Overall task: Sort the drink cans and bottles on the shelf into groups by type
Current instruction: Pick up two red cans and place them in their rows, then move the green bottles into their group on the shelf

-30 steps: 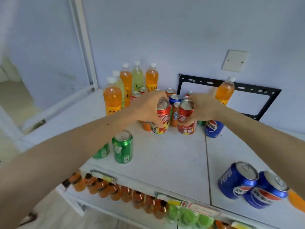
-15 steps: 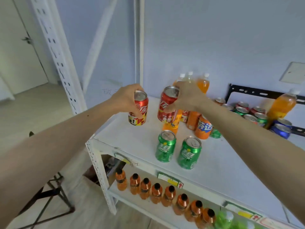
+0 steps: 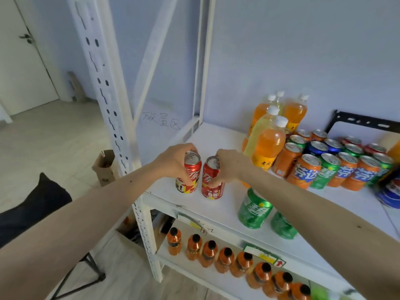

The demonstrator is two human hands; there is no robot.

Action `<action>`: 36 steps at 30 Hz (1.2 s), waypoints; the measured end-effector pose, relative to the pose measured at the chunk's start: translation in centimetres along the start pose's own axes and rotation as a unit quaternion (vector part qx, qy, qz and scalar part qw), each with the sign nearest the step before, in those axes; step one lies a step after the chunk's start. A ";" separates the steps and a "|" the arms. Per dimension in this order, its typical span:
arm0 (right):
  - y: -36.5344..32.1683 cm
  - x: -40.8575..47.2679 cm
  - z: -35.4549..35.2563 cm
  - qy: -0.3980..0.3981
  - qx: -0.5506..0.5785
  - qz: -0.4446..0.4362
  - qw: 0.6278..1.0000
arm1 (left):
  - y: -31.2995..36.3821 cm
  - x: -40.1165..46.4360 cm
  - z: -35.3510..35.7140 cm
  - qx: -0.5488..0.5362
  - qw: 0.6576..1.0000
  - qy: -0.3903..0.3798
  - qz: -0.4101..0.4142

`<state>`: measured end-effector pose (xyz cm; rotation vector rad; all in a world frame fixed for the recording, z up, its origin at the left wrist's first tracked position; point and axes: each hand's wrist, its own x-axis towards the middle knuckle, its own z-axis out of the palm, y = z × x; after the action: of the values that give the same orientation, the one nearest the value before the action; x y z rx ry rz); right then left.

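Observation:
My left hand (image 3: 173,162) grips a red cola can (image 3: 188,176) from above and the side. My right hand (image 3: 228,166) grips a second red cola can (image 3: 211,182) beside it. Both cans stand upright, close together, at the front left corner of the white shelf (image 3: 218,135). Two green cans (image 3: 254,210) stand near the front edge, partly hidden by my right forearm. Orange and yellow bottles (image 3: 268,139) stand behind, with a cluster of orange, green, blue and red cans (image 3: 337,163) to their right.
A white perforated upright post (image 3: 108,100) rises just left of the shelf corner. Blue cans (image 3: 389,193) lie at the right edge. The lower shelf holds a row of small orange bottles (image 3: 225,259). A cardboard box (image 3: 104,167) and a black stand sit on the floor.
Both hands carried the red cola cans leftwards from the middle cluster and lowered them onto the shelf's front left corner. The view swung left with them.

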<state>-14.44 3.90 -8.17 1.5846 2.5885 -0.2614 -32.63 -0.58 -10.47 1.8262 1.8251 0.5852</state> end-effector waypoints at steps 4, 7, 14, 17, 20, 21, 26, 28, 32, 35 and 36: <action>-0.9 -0.4 0.9 -0.007 0.008 0.024 1.000 | -1.3 0.5 0.4 -0.006 0.999 -0.031 0.019; -1.2 -1.0 1.1 0.000 0.008 0.033 0.999 | -1.6 0.9 0.5 0.009 0.998 -0.051 0.041; -1.2 -2.6 0.8 0.003 0.019 0.050 0.999 | -0.9 1.4 -0.5 0.059 0.990 -0.112 0.063; -0.6 -3.6 -0.8 0.032 0.054 0.057 0.996 | 0.3 1.7 -1.7 0.047 0.988 -0.124 0.074; 0.8 -4.9 -2.9 0.079 0.088 0.057 0.991 | 2.3 2.4 -2.8 0.028 0.988 -0.118 0.096; 1.5 -5.3 -3.6 0.099 0.102 0.059 0.988 | 3.1 2.8 -3.2 0.020 0.988 -0.114 0.104; 5.8 -6.5 -6.8 0.179 0.150 0.077 0.969 | 7.0 5.5 -4.1 -0.010 0.986 -0.091 0.142; 7.8 -6.4 -8.1 0.217 0.171 0.086 0.957 | 8.5 7.1 -4.1 -0.017 0.985 -0.082 0.153; 12.0 -4.5 -10.8 0.289 0.196 0.088 0.933 | 11.4 11.2 -3.9 -0.032 0.986 -0.059 0.155; 14.6 -2.1 -12.3 0.295 0.207 0.069 0.930 | 13.2 14.4 -4.2 -0.042 0.988 -0.040 0.141; 15.4 -1.2 -12.6 0.290 0.208 0.060 0.932 | 13.6 15.4 -4.4 -0.047 0.989 -0.034 0.133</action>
<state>-0.08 12.12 2.90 2.2514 2.9852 -0.4070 -24.32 15.18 0.74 2.0148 1.4940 0.6824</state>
